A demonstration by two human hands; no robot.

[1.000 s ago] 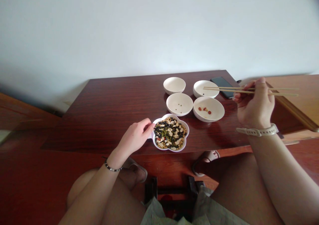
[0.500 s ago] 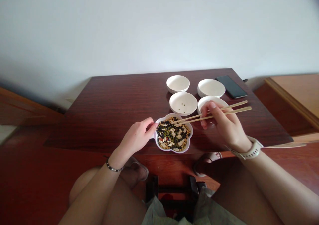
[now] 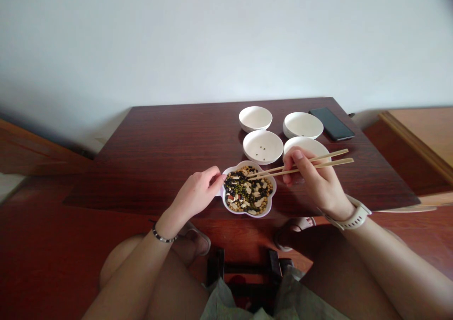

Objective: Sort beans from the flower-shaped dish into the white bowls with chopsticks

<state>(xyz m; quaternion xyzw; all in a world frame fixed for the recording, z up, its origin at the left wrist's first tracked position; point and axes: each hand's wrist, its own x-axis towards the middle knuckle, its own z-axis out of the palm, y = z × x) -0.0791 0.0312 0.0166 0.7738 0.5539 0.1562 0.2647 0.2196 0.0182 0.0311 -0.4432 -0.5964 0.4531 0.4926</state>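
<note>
My left hand [image 3: 200, 189] is closed on the handle side of a flower-shaped white dish [image 3: 272, 202], thumb and fingers at its rim. Mixed beans and peanuts [image 3: 247, 192] in black, green and yellow fill the dish. In my right hand [image 3: 313, 176] is a pair of wooden chopsticks [image 3: 332, 158], their tips down among the beans at the dish's upper part. Whether a bean sits between the tips is too small to tell. Just beyond the dish, a white bowl [image 3: 262, 140] holds several small green beans. Another white bowl [image 3: 307, 145] is partly hidden behind my right hand.
Two more white bowls stand farther back, the left bowl [image 3: 255, 117] and the right bowl [image 3: 303, 123], which has a dark speck inside. A black phone [image 3: 331, 123] lies on the dark wooden table [image 3: 170, 145] at the right. Behind the table rises a pale wall [image 3: 212, 41].
The chopsticks have tilted slightly, their rear ends a little lower, with the tips still in the beans. My left hand keeps its hold on the dish. The whole view has shifted slightly.
</note>
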